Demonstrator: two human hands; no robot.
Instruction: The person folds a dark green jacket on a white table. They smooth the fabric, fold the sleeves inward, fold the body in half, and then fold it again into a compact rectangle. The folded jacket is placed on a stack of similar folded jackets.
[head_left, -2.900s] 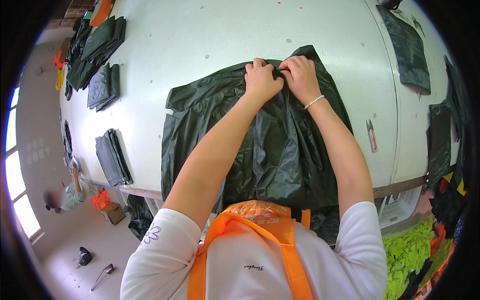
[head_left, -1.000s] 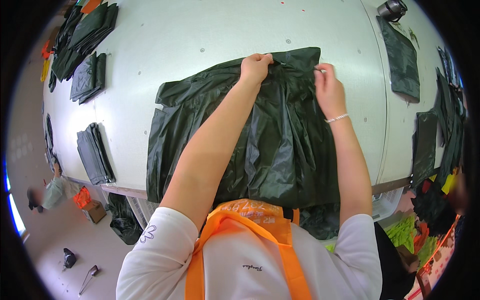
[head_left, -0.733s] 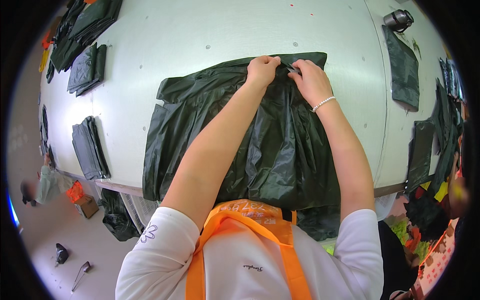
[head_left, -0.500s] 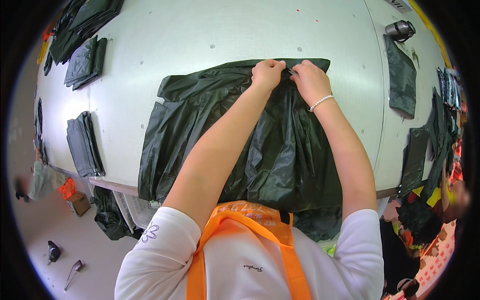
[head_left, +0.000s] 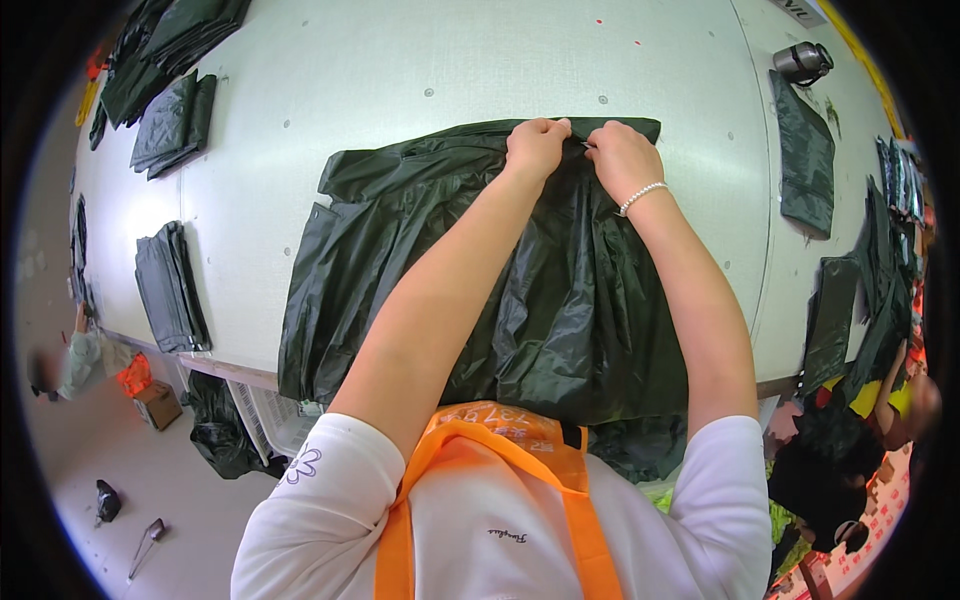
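Observation:
A dark green, shiny, gathered garment [head_left: 400, 240] lies spread before me, its lower part reaching the table's front edge. At its far edge my left hand [head_left: 536, 147] pinches the fabric between thumb and fingers. Close beside it on the right, my right hand [head_left: 624, 158] is closed, with a bracelet at the wrist. A small metallic tool tip [head_left: 588, 146] shows at its fingertips; most of the tool is hidden in the hand. The tip is at the cloth between both hands.
Folded dark pieces [head_left: 172, 288] lie at the left, with more stacks [head_left: 175, 125] behind. On the right are dark folded pieces [head_left: 803, 150] and a steel flask [head_left: 802, 63]. White crates [head_left: 262, 415] stand under the table's front edge. People work at both sides.
My hands stay at almost the same spot on the garment's far edge, the right fingers slightly shifted. A person at the right has moved.

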